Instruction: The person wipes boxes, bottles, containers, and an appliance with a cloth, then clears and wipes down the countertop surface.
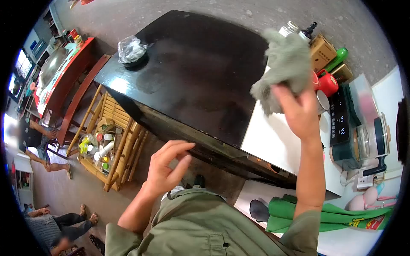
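Observation:
A grey-green cloth (287, 64) is bunched in my right hand (299, 109), raised over the right side of the cabinet and blurred by motion. Below the cloth lies a white surface (267, 132). My left hand (168, 164) is in front of the cabinet's near edge with its fingers apart and nothing in it. The cabinet top (200, 72) is dark, glossy and smeared with dull patches. On its left end sits a clear plastic bag (130, 49) on a round black base.
Bottles, a cardboard box (322, 51), a red mug (328, 83) and a dark green appliance (346, 132) stand at right. Green fabric (333, 217) lies nearer. A bamboo chair (115, 111) holding jars is at left, with two seated people beyond.

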A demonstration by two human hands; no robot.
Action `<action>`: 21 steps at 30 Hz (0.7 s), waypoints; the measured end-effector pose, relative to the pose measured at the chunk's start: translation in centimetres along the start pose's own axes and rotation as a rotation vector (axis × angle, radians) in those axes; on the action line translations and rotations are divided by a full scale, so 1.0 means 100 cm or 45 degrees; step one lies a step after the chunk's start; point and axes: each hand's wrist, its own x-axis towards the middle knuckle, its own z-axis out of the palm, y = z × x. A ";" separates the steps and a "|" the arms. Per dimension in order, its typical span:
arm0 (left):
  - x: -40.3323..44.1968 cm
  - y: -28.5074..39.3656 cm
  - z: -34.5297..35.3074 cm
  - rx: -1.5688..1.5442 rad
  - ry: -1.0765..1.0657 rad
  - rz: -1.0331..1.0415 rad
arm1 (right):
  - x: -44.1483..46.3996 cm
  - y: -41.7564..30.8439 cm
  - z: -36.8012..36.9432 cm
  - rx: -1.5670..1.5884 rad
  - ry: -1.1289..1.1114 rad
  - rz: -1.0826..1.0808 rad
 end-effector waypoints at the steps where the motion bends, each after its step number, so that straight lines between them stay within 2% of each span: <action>1: -0.012 -0.008 -0.005 0.009 0.012 -0.003 | 0.006 0.001 -0.004 -0.219 -0.351 0.274; 3: -0.029 -0.022 -0.017 0.103 0.140 -0.136 | -0.006 0.027 0.023 -0.540 -0.653 -0.008; 5: -0.037 -0.034 -0.031 0.040 0.235 -0.205 | -0.022 0.031 0.045 -1.146 -0.711 -0.046; 7: -0.037 -0.042 -0.043 -0.029 0.329 -0.282 | -0.011 0.030 0.054 -0.893 -0.649 0.174; 9: -0.031 -0.051 -0.059 -0.028 0.397 -0.201 | -0.002 0.039 0.069 -1.107 -0.544 0.043; 11: -0.022 -0.055 -0.073 -0.035 0.380 -0.204 | 0.000 0.066 0.080 -1.219 -0.630 0.057; 13: -0.011 -0.059 -0.092 0.149 0.309 -0.015 | 0.014 0.072 0.089 -1.185 -0.588 0.180; 21: -0.024 -0.108 -0.163 0.092 -0.021 -0.153 | 0.073 0.139 0.086 -1.355 -0.159 0.361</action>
